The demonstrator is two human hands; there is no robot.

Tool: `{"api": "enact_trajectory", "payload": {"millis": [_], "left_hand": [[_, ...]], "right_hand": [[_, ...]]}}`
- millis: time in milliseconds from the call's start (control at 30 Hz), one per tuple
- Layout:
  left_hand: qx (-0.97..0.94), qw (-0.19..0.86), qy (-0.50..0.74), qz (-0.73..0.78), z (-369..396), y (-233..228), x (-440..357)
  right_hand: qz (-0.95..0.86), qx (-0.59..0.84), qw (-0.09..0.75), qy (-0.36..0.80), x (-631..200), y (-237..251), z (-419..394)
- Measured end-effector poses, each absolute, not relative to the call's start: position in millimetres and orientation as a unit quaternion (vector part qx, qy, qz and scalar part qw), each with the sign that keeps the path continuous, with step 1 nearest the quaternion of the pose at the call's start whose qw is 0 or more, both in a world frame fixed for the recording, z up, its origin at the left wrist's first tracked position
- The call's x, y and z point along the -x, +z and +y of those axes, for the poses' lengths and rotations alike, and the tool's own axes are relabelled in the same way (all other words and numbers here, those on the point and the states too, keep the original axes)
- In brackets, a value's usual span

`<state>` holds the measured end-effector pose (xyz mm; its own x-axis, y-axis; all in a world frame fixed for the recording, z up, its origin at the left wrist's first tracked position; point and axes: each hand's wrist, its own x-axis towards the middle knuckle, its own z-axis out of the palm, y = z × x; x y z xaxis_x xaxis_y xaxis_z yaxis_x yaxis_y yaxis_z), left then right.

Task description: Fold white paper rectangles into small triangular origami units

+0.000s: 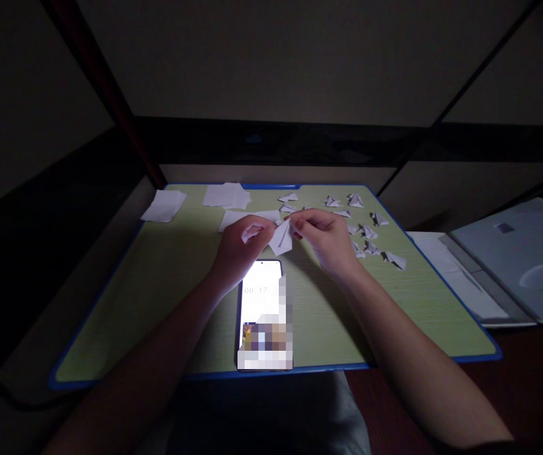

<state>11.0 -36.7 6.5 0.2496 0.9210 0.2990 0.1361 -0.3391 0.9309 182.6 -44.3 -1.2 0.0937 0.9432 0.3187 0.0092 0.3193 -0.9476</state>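
Between my two hands, above the middle of the table, is a partly folded piece of white paper [281, 239] with creases and a pointed lower edge. My left hand [243, 243] pinches its left side between thumb and fingers. The right side is pinched by my right hand [325, 237]. Just behind lies a flat white sheet [233, 219], partly hidden by my left hand. Several small folded paper pieces [368, 231] are scattered beyond and to the right of my right hand. A lit phone [260, 303] lies below my hands, showing a timer.
The green table [157, 303] has a raised blue edge. Stacks of white paper stand at its back left: one stack [164, 205] at the corner, another [226, 195] farther right. A pale flat panel [518, 253] lies beyond the right edge. A wall rises behind.
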Motion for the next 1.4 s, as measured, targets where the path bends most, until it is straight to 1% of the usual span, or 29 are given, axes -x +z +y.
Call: {"api": "enact_trajectory", "payload": {"millis": [300,433,600,733,933,1133,1400], "left_hand": [[-0.641,0.487,0.464,0.369,-35.8,1.9,-13.9],[-0.638,0.516,0.440,0.364,-33.5,-2.4,-13.6],[-0.673,0.504,0.407,0.358,-33.3,-2.4,-12.3],[-0.668,0.497,0.408,0.374,-33.8,-2.4,-12.9],[-0.652,0.494,0.413,0.401,-34.7,-1.6,-13.0],[-0.663,0.474,0.419,0.401,-35.4,-2.0,-13.1],[-0.665,0.472,0.422,0.396,-36.8,-0.1,-16.3]], "right_hand": [[-0.542,0.431,0.600,0.400,-182.1,1.2,-46.5],[-0.537,0.424,0.600,0.415,-181.6,0.5,-45.8],[-0.535,0.421,0.600,0.420,-182.8,-1.7,-45.3],[-0.536,0.425,0.599,0.416,-183.1,-2.2,-45.3],[-0.528,0.419,0.578,0.460,-180.9,0.9,-46.7],[-0.541,0.449,0.561,0.437,-177.8,4.6,-50.1],[-0.519,0.453,0.577,0.439,-175.7,5.7,-49.8]]}}
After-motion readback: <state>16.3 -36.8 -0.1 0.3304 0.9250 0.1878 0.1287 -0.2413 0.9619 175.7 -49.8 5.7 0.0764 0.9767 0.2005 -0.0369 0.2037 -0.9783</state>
